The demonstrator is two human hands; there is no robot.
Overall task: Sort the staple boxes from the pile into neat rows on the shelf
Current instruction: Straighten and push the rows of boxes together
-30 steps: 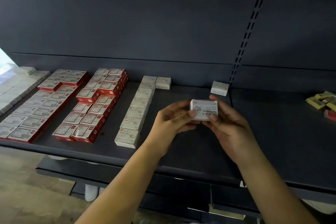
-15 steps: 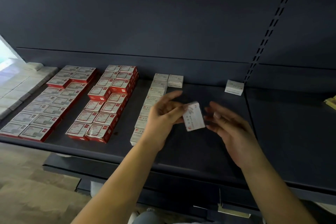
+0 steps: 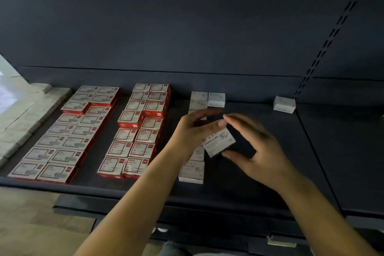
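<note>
The held box (image 3: pixel 219 142) is small and white, printed "PAPER CLIPS" with a clip drawing on its upper face; it hangs tilted above the dark shelf (image 3: pixel 259 183), just right of the white row (image 3: pixel 192 170). That row is a single file of like white boxes running from the shelf's front edge toward the back wall (its middle is hidden), with one more white box (image 3: pixel 216 99) beside its far end. Left of the white row lie two double files of red-sided boxes (image 3: pixel 137 131) with white tops, some stacked two high. A lone white box (image 3: pixel 284 104) sits well right of the white row, at the back.
</note>
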